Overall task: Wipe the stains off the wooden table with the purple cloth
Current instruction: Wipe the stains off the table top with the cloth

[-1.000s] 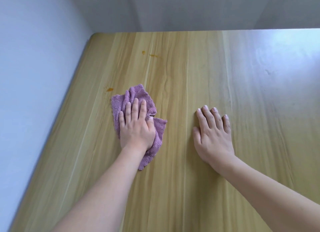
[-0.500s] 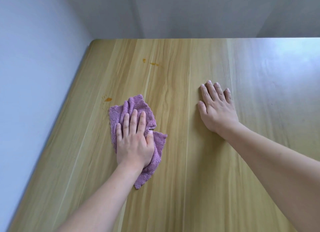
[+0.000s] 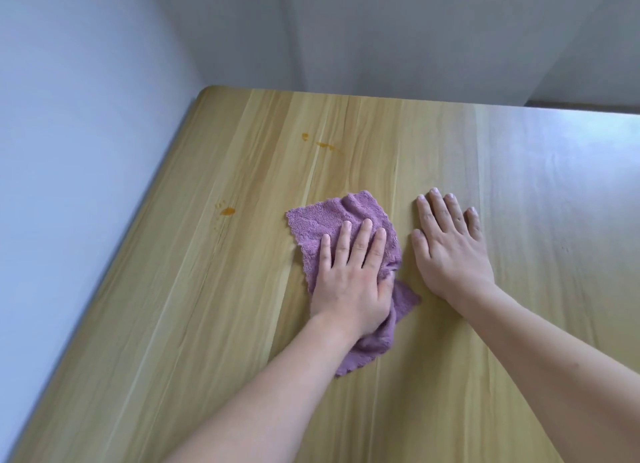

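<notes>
cloth (image 3: 323, 225) slid right, away from stain (image 3: 228, 211) | now just beside right hand (image 3: 450, 251)

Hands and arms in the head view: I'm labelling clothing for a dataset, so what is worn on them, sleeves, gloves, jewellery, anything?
Nothing is worn that shows. The left hand and right hand are bare, with no gloves, rings or markings visible. Both forearms are bare from the wrists to the frame edge, with no sleeve, watch or bracelet in view. The fingernails look short and unpainted.

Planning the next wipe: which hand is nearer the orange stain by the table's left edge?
Left. The left hand presses the purple cloth just right of the stain; the right hand lies flat farther right.
</notes>
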Available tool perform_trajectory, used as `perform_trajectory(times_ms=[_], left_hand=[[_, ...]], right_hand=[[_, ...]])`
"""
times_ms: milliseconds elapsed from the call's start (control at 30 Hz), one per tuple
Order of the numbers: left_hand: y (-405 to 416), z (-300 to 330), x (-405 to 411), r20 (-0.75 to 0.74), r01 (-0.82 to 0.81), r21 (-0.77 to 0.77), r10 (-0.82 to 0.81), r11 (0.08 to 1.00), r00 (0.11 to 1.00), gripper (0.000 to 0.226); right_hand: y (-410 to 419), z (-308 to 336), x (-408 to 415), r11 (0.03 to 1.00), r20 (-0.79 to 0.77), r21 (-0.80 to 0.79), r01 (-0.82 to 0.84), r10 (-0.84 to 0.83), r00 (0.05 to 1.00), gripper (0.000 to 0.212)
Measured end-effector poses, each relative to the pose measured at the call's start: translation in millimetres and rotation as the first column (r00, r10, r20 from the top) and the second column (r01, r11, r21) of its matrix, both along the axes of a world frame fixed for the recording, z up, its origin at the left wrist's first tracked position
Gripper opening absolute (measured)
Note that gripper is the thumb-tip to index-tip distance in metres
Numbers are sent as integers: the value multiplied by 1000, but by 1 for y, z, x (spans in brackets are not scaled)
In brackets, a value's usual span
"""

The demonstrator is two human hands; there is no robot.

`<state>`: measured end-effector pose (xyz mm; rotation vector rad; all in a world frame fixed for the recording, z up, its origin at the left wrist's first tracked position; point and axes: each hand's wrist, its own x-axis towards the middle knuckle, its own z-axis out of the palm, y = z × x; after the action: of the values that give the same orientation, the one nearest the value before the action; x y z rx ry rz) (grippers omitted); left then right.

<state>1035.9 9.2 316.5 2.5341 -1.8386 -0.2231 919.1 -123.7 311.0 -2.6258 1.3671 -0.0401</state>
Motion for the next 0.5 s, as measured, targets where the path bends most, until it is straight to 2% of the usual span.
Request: perform_trajectory(times_ms=[67,200,300,400,500], left_hand=[[5,-1,27,-2,37,-18,-37,999,999,68],[14,-2,90,-9,-304,-25,304,952,953,71],[12,-1,98,-2,-418,6,418,908,908,73],[-4,2,75,3,-368,18,368,930,930,71],[-33,2,41,-5,-114,13,114,993,993,68]], right_hand=[[0,0,1,1000,-6,5,0,0,1000,64],[1,1,2,1000,-23,14,-4,4,1000,64],[1,2,2,1000,-21,11,6,-6,1000,64],[2,3,3,1000,-12,6,6,-5,1000,63],[1,4,2,1000,-18,-2,12,-12,1000,63]])
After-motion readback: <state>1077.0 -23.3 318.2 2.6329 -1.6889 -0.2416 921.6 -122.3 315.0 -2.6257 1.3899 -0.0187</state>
